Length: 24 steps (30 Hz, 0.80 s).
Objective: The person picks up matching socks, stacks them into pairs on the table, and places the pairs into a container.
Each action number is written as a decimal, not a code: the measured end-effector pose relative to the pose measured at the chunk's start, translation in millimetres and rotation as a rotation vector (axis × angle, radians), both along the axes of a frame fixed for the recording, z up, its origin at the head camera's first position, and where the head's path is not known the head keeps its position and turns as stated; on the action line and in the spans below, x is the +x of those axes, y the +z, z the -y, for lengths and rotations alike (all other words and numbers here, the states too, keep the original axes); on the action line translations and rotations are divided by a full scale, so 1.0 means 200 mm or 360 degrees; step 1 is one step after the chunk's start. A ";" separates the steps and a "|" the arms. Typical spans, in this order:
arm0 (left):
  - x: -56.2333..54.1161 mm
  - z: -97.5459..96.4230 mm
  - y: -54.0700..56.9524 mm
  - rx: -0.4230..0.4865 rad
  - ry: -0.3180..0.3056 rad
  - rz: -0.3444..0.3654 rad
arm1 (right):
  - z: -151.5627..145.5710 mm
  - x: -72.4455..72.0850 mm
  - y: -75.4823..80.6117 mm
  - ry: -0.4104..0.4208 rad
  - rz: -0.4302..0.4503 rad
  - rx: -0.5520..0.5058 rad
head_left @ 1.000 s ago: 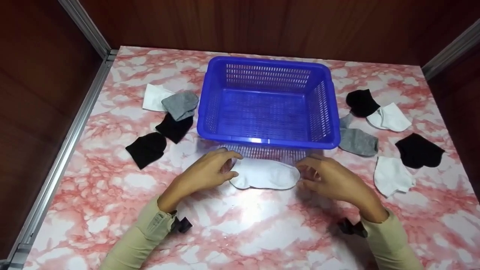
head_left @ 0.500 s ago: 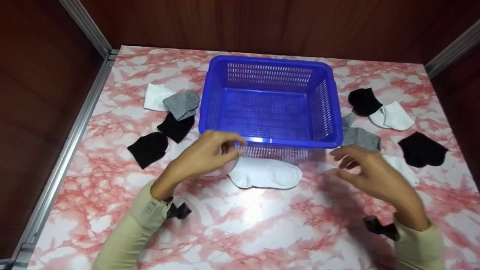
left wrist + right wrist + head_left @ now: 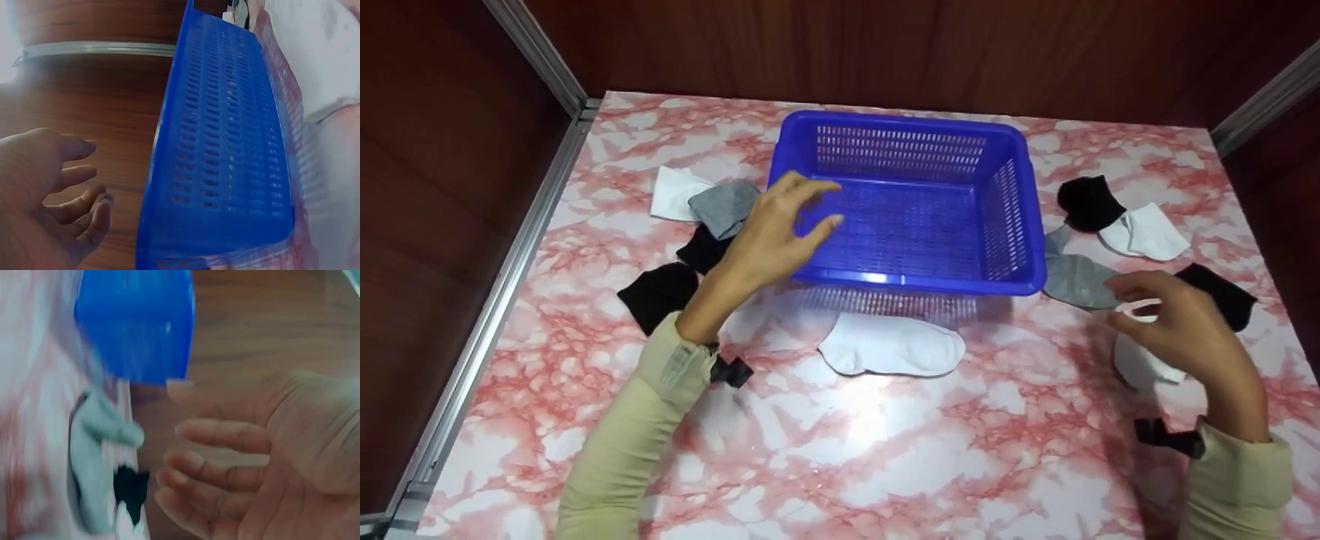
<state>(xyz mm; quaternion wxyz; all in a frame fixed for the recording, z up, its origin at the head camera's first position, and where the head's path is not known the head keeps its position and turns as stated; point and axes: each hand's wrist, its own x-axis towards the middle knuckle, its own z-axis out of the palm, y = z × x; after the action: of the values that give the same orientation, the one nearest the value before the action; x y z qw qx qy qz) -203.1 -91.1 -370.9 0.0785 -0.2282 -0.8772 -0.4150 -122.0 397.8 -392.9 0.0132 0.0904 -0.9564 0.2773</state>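
My left hand [image 3: 772, 232] hovers over the left side of the blue plastic basket [image 3: 904, 279], fingers loosely bent and holding nothing. In the left wrist view that hand [image 3: 53, 197] is beside the basket wall [image 3: 225, 140]. A white sock [image 3: 891, 345] lies flat in front of the basket. On the right, my right hand [image 3: 1181, 322] is above a white sock [image 3: 1140, 364] and partly covers it, its fingers relaxed around nothing. A grey sock [image 3: 1076, 281] lies just left of its fingertips, and a black sock [image 3: 1222, 296] is partly hidden behind it.
Left of the basket lie a white sock [image 3: 675, 193], a grey sock [image 3: 724, 208] and two black socks, one of them [image 3: 660, 294] nearer the front. A black sock [image 3: 1090, 202] and a white sock [image 3: 1147, 232] lie at the back right. Dark wooden panels [image 3: 885, 52] enclose the table.
My left hand has risen from the white sock up over the basket's left side. My right hand has left that sock and moved right over the socks there. The white sock stays put.
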 end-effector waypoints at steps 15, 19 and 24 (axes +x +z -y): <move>-0.22 0.10 -0.12 -0.0026 0.0439 0.0152 | -0.29 0.02 -0.09 -0.0300 0.0462 0.0266; -0.26 0.10 -0.15 -0.0041 0.0491 0.0261 | -0.34 0.04 -0.12 -0.0320 0.0601 0.0251; -0.30 0.09 -0.18 -0.0028 0.0510 0.0345 | -0.37 0.05 -0.16 -0.0318 0.0697 0.0226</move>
<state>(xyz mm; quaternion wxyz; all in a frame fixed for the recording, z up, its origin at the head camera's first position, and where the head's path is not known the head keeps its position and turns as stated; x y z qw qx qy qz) -262.8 -108.1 -407.4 0.0468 -0.0402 -0.9092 -0.4117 -112.9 471.0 -425.7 -0.1733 -0.0660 -0.9578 0.2196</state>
